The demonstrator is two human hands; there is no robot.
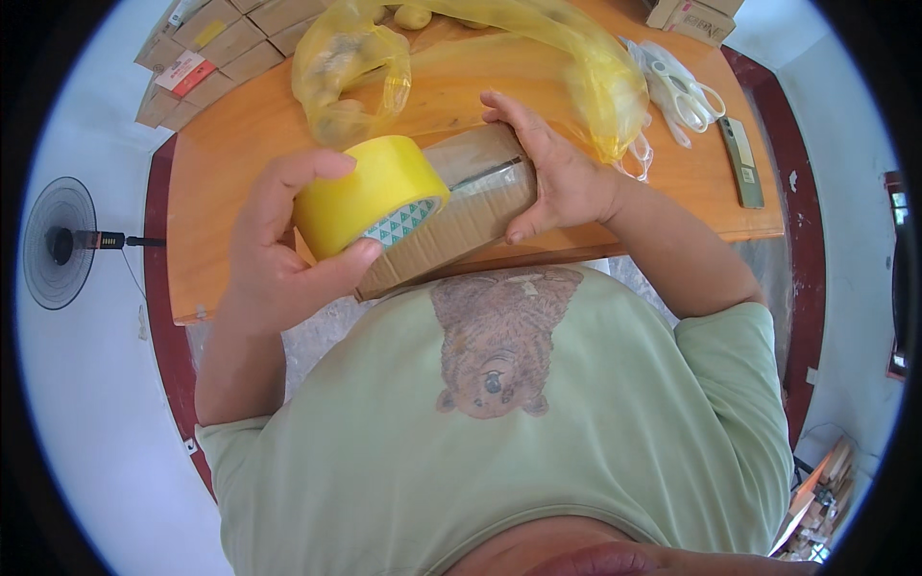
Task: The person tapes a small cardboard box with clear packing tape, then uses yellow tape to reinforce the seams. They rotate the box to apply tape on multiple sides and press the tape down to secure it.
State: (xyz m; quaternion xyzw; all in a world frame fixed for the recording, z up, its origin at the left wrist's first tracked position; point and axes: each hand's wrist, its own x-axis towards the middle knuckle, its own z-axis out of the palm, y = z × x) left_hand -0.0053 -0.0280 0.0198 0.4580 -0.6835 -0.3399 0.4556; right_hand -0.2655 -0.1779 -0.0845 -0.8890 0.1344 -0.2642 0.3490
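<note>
Cardboard box [461, 216] between hands (left hand [279, 250] grips yellow tape roll [370, 197]).

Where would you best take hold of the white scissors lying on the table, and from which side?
Grip the scissors at the looped handles at their near-right end, coming from above on the right. They lie flat on the wooden table, loops toward the table's right edge, blades pointing away toward the yellow plastic bag. The right hand, now on the cardboard box, is nearest.
</note>
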